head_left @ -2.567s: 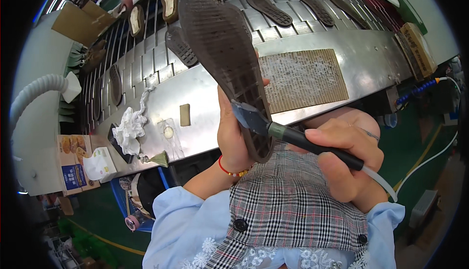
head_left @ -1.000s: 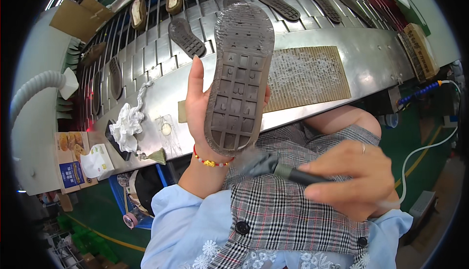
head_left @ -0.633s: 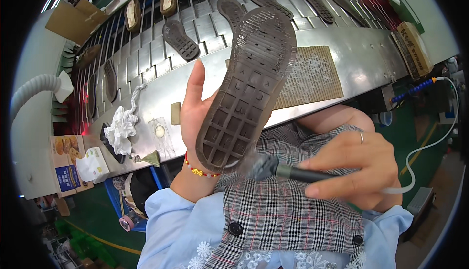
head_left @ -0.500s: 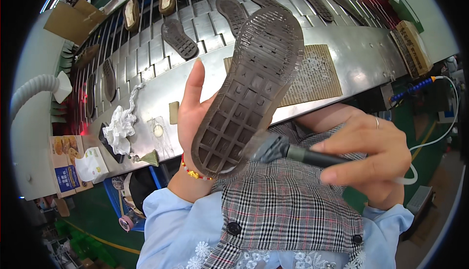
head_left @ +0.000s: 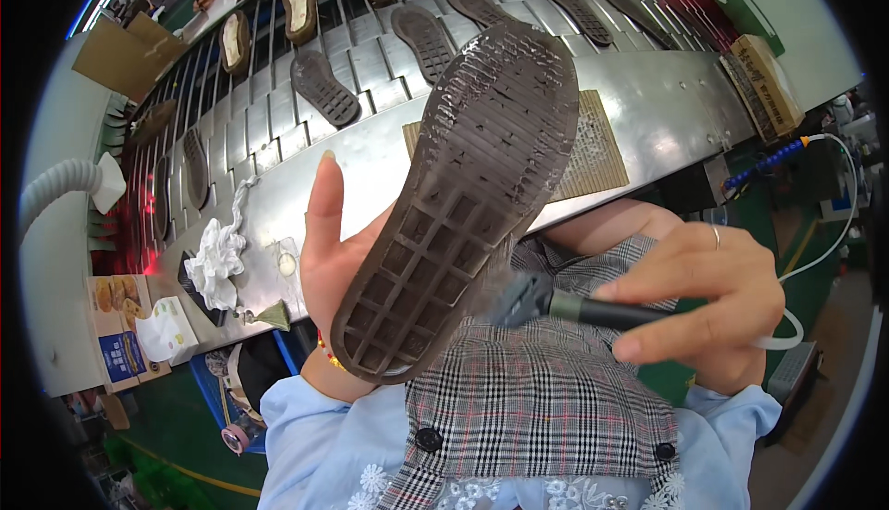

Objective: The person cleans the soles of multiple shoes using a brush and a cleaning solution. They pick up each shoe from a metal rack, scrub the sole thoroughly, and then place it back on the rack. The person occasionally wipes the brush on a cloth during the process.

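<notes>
A dark brown shoe sole (head_left: 454, 190) lies across my left hand (head_left: 331, 255), its ridged, grid-patterned face turned up. The thumb stands out to the side, and my other left fingers are hidden beneath the sole. White, glossy streaks show along the sole's rim at its far end. My right hand (head_left: 708, 288) grips a brush (head_left: 597, 311) by its black handle, with a pale hose trailing from the rear. Its blurred bristles are by the sole's right edge near the heel; I cannot tell if they touch.
Beyond the metal worktop (head_left: 662, 107), a slatted conveyor (head_left: 370, 84) carries several soles and brown shoes. A corrugated board (head_left: 593, 153) lies under the sole's far end. Crumpled white cloth (head_left: 218, 260) and a small brush (head_left: 270, 315) sit at left. A cardboard box (head_left: 767, 84) stands right.
My left hand and the sole have shifted left and slightly down. The brush has moved a little off the sole's edge, still in my right hand. The whole background has slid slightly left.
</notes>
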`<state>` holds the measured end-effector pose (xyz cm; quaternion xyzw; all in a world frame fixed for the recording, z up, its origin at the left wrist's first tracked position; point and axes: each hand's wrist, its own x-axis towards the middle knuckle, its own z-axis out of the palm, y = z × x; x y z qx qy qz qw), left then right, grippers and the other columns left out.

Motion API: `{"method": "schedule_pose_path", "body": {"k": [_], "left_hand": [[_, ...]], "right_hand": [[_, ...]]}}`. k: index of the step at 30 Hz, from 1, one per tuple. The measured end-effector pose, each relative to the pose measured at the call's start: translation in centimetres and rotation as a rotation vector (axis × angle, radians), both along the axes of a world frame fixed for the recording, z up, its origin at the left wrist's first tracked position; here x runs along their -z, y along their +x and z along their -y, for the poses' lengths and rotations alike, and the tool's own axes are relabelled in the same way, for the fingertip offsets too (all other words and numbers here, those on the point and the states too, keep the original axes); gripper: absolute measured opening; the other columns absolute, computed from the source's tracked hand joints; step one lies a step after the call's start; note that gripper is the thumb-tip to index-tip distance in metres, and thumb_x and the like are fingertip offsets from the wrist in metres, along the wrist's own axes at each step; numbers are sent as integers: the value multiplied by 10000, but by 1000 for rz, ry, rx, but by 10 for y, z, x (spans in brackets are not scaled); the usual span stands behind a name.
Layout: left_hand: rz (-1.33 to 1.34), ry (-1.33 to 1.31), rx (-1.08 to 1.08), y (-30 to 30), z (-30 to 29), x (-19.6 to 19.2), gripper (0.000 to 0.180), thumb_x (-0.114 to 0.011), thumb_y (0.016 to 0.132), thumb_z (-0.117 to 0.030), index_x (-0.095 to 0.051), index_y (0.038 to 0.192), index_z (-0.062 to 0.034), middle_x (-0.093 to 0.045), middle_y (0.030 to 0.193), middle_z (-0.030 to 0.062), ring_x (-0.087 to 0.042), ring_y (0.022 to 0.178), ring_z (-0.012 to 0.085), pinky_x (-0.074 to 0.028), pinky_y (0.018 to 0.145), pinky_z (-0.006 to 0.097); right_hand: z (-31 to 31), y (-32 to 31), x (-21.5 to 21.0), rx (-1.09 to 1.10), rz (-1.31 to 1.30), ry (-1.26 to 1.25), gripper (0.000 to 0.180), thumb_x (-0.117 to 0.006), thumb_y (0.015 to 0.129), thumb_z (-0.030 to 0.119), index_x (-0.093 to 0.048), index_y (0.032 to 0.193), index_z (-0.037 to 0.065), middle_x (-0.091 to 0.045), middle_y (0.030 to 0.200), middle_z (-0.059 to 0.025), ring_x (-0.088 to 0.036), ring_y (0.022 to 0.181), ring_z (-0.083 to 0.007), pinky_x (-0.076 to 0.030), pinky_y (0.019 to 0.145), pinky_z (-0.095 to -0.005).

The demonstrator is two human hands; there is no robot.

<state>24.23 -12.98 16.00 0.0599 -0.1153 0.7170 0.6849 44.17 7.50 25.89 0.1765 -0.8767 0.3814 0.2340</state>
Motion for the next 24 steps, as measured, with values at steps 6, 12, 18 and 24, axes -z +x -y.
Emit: {"method": "schedule_pose_path", "body": {"k": [6, 12, 18, 24], "left_hand": [[1, -42, -20, 5, 6, -6, 967, -275, 934, -731, -145, 1527, 21, -264, 1539, 274, -357, 1395, 403, -339, 1138, 505], [-11, -27, -55, 5, 12, -4, 961, -214, 926, -747, -132, 1542, -14, -208, 1566, 264, -255, 1417, 479, -205, 1148, 622], [-81, -63, -176, 3, -8, 9, 752, -226, 999, -604, -352, 1473, -35, -400, 1459, 268, -416, 1325, 424, -325, 1087, 613], [-278, -407, -461, 9, -37, -1, 540, -295, 1052, -443, -556, 1263, -20, -670, 1066, 196, -698, 873, 281, -592, 741, 377]], "right_hand": [[1, 3, -2, 103, 2, -93, 284, -554, 918, 253, -760, 795, 101, -710, 866, -205, -644, 664, -225, -508, 596, -308], [-24, 2, -8, 26, -15, 7, 180, -609, 833, 223, -729, 808, 91, -704, 856, -192, -601, 593, -205, -456, 559, -299], [-3, -2, 1, 102, 49, -470, 261, -579, 887, 228, -642, 1024, 15, -679, 804, -199, -643, 647, -228, -490, 615, -315], [65, -24, 21, 278, 14, -302, 294, -697, 767, 87, -659, 1010, -75, -686, 790, -162, -662, 633, -230, -519, 561, -293]]}}
